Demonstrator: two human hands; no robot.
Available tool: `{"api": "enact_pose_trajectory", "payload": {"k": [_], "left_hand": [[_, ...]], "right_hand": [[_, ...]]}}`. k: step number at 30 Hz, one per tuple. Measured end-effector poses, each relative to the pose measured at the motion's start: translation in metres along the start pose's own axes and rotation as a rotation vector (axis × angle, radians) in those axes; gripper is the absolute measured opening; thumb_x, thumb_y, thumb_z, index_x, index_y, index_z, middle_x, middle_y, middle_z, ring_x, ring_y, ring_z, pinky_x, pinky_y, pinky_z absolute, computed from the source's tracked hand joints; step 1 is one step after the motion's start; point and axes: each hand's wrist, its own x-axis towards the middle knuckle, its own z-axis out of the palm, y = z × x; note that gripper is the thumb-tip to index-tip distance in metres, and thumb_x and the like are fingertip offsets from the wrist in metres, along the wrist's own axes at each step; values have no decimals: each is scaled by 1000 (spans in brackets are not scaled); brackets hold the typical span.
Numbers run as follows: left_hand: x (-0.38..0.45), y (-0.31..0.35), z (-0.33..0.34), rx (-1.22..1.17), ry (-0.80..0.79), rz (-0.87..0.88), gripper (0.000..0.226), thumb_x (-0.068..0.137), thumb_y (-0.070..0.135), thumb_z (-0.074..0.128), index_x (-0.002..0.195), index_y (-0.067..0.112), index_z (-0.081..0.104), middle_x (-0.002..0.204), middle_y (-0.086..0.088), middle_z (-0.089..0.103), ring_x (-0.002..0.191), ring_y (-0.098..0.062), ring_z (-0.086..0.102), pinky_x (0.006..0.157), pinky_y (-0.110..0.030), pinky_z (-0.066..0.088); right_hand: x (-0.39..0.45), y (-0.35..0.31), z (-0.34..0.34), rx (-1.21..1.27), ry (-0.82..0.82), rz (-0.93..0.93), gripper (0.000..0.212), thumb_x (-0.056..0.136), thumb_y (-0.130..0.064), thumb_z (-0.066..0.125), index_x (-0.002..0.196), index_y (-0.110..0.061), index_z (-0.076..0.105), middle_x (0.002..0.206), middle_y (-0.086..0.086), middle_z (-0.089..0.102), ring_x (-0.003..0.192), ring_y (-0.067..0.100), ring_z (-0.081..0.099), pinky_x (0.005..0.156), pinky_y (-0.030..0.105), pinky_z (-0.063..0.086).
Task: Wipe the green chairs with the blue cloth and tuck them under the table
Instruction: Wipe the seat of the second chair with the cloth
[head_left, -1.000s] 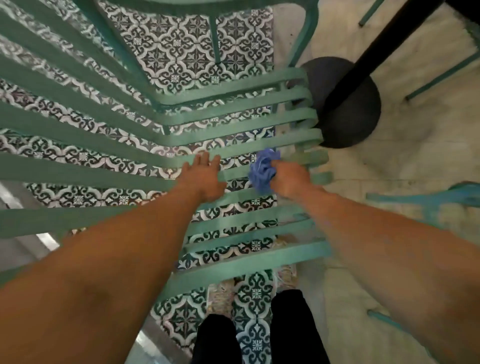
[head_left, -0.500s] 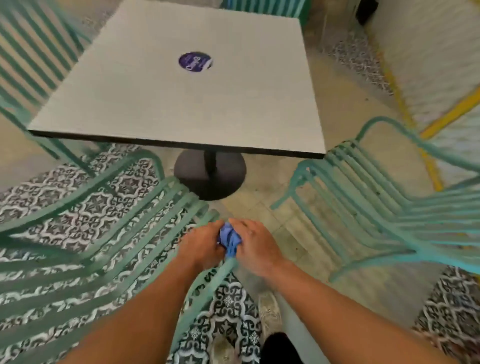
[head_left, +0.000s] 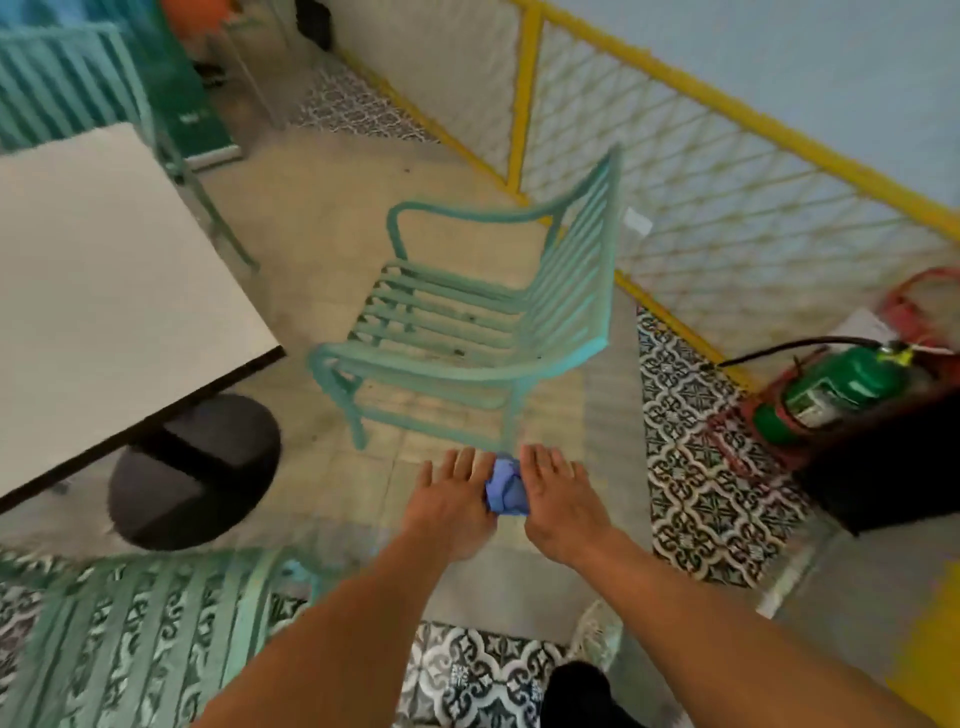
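A crumpled blue cloth (head_left: 505, 488) hangs in the air, pinched between my left hand (head_left: 449, 499) and my right hand (head_left: 558, 499). Both hands have their fingers stretched forward. Just beyond them a green slatted chair (head_left: 457, 332) stands free on the floor, its seat facing left toward the white table (head_left: 104, 260). The hands are short of this chair's near leg and do not touch it. A second green chair (head_left: 130, 623) fills the lower left, below my left forearm. A third green chair (head_left: 62, 78) stands behind the table.
The table's round black base (head_left: 192, 467) sits on the floor left of my hands. A yellow-framed mesh fence (head_left: 727, 208) runs behind the middle chair. A green fire extinguisher (head_left: 841, 389) lies at the right beside a dark low block (head_left: 883, 467).
The view has swung right from the lower-left chair to the middle chair. My hands left the first chair's edge and now hold the cloth between them with fingers straightened.
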Motion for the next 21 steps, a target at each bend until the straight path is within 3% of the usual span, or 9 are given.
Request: {"api": "enact_pose_trajectory", "payload": {"k": [5, 11, 16, 21], "left_hand": [[63, 103, -6, 69, -77, 124, 73, 96, 56, 35, 156, 23, 8, 163, -6, 9, 150, -24, 7, 120, -45, 10], [150, 225, -38, 145, -128, 173, 72, 96, 54, 36, 156, 23, 10, 163, -7, 8, 150, -27, 6, 119, -47, 11], [210, 283, -70, 228, -113, 170, 68, 95, 54, 38, 152, 21, 20, 158, -8, 21, 146, -28, 14, 115, -50, 19], [265, 316, -88, 222, -164, 134, 69, 97, 53, 33, 155, 22, 13, 162, -8, 9, 149, -29, 6, 117, -50, 12]], "right_hand": [[-21, 132, -18, -43, -18, 186, 69, 93, -27, 46, 150, -7, 13, 153, 12, 22, 140, 30, 22, 112, 45, 21], [-26, 276, -65, 10, -90, 369, 69, 88, -30, 57, 145, -14, 21, 148, 6, 31, 136, 30, 29, 109, 49, 26], [-14, 350, -107, 48, -159, 450, 63, 89, -25, 55, 143, -14, 25, 145, 6, 39, 132, 30, 37, 107, 49, 32], [21, 397, -140, 93, -154, 500, 64, 89, -19, 52, 145, -13, 22, 147, 6, 37, 133, 30, 37, 107, 50, 29]]}}
